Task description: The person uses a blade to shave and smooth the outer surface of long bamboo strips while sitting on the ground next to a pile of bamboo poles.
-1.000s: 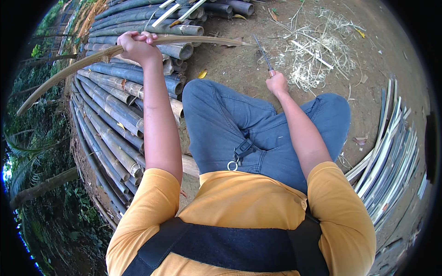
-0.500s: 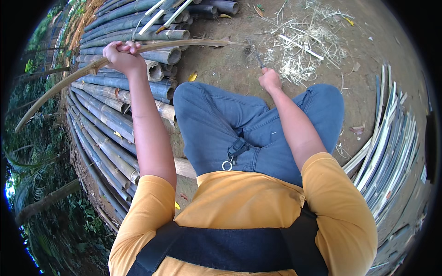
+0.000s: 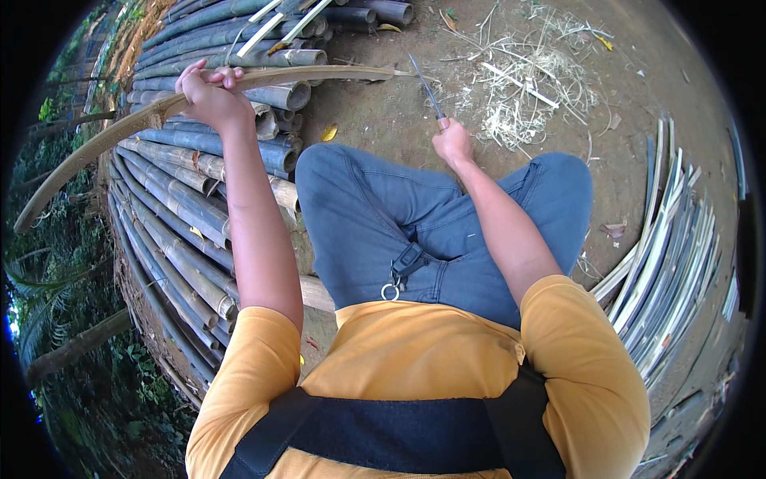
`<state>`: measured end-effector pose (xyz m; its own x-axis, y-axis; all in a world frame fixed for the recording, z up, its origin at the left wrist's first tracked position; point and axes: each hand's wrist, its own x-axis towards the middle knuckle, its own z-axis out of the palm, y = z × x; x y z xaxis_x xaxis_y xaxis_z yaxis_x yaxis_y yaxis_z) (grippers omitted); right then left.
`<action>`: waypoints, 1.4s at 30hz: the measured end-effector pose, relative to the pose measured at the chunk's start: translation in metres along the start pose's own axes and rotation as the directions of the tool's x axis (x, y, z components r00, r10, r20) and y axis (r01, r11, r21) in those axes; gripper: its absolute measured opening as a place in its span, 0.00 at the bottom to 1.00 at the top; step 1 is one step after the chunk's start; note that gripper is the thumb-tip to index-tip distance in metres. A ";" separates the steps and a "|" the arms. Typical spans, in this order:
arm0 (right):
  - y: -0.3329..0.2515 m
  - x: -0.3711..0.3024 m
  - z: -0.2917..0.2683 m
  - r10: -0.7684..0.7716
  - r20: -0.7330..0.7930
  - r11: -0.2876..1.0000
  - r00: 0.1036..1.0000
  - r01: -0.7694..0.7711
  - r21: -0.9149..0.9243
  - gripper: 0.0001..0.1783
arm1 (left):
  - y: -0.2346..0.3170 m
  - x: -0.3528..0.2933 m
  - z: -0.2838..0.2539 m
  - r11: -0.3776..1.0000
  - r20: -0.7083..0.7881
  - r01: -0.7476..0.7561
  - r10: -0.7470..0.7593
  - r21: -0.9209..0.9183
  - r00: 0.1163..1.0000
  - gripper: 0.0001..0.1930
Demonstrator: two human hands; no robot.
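My left hand [image 3: 211, 97] is closed round a long, pale bamboo strip [image 3: 295, 75], raised over the stacked poles at the left. The strip runs from the far left edge to a pointed end at the upper middle. My right hand [image 3: 453, 142] grips the handle of a knife [image 3: 431, 96] beyond my knees. Its thin dark blade points away and slightly left, with the tip close to the strip's right end. Whether blade and strip touch, I cannot tell.
Stacked bamboo poles [image 3: 179, 191] fill the left side. A heap of pale shavings [image 3: 519, 104] lies on the dirt ground [image 3: 375, 112] at the upper right. Many split bamboo strips [image 3: 666, 263] are bundled at the right. My crossed legs [image 3: 383, 191] are in the middle.
My right hand has moved slightly left, and the knife blade, blurred before, now shows clearly. The left hand keeps its hold on the bamboo strip, which has shifted a little left.
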<state>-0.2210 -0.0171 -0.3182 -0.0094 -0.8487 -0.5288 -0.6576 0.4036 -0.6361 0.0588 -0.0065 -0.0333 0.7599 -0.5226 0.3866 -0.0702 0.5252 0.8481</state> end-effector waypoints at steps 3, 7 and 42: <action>0.023 0.017 0.007 0.055 -0.013 0.999 0.998 -0.055 0.002 0.20 | 0.001 -0.003 0.008 0.999 0.049 -0.026 0.025 0.021 0.999 0.12; 0.021 0.025 0.017 0.034 -0.037 0.997 0.999 -0.032 0.063 0.18 | -0.002 0.000 0.011 0.994 0.103 -0.062 0.053 0.087 0.993 0.17; -0.008 0.004 0.009 -0.303 -0.065 0.951 0.951 0.297 -0.090 0.10 | -0.010 0.010 0.010 0.994 -0.189 -0.034 0.053 0.104 0.981 0.18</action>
<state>-0.2091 -0.0208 -0.3199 0.1411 -0.9516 -0.2731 -0.6955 0.1011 -0.7114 0.0610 -0.0241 -0.0344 0.8634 -0.3580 0.3555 -0.1626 0.4696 0.8678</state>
